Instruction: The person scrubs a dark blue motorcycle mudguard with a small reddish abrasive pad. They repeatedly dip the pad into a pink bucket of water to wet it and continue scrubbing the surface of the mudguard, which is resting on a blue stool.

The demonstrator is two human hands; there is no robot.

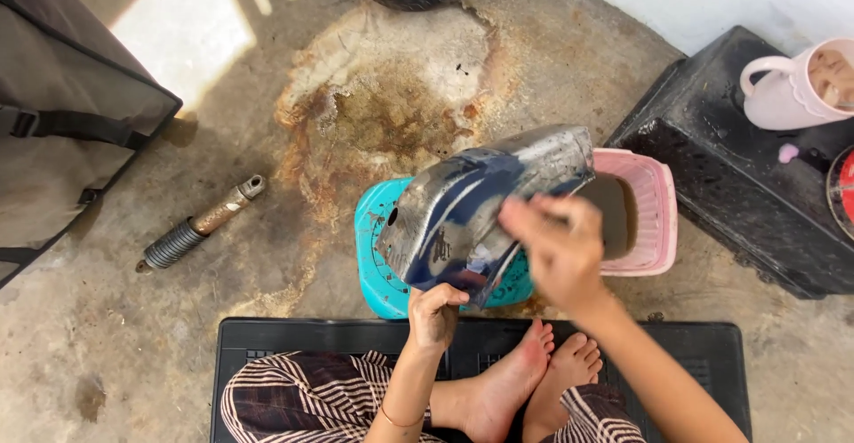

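Holding blue fender (pixel 471 207), stained concrete floor (pixel 374 105), teal stool (pixel 378 256)

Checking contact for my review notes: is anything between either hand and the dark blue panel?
Nothing visible. The left hand grips the dark blue panel at its lower edge, and the right hand lies directly on its surface.

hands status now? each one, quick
Left hand: closed on the lower edge of the dark blue fender panel.
Right hand: pressed on the panel's surface, blurred; open or closed cannot be told.
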